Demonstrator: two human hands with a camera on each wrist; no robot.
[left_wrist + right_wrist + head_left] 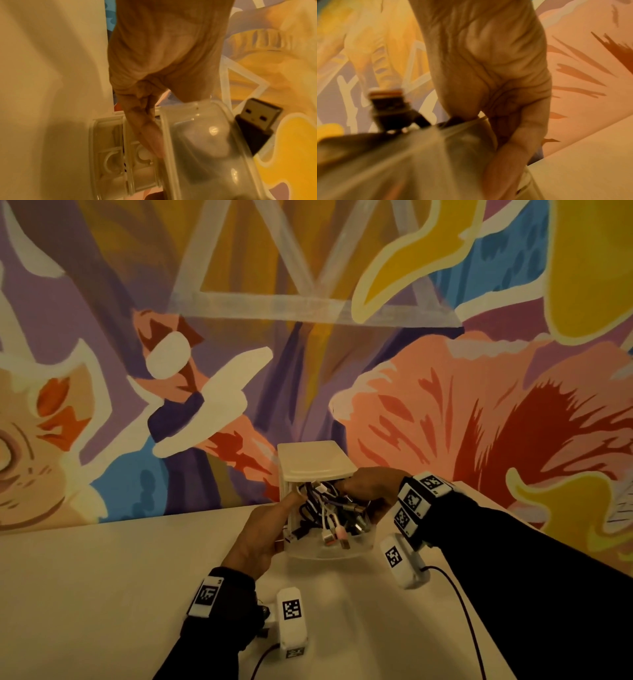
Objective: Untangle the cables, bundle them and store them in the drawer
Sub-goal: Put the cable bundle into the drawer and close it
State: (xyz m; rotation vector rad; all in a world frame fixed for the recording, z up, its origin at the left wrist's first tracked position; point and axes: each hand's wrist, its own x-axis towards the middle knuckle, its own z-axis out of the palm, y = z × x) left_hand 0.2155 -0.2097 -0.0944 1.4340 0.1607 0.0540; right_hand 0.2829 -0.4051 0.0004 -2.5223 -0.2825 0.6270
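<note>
the clear drawer brims with tangled white, black and purple cables; left hand and right hand grip its sides; a white cabinet stands at the table's far edge.

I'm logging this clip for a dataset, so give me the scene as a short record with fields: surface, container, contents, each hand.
surface: pale table in front of a painted wall
container: small white drawer unit, clear drawer pulled out
contents: cables piled loosely in the drawer, plugs sticking up over the rim
left hand: holds the drawer's left side
right hand: grips the drawer's right edge, by the cables
</note>
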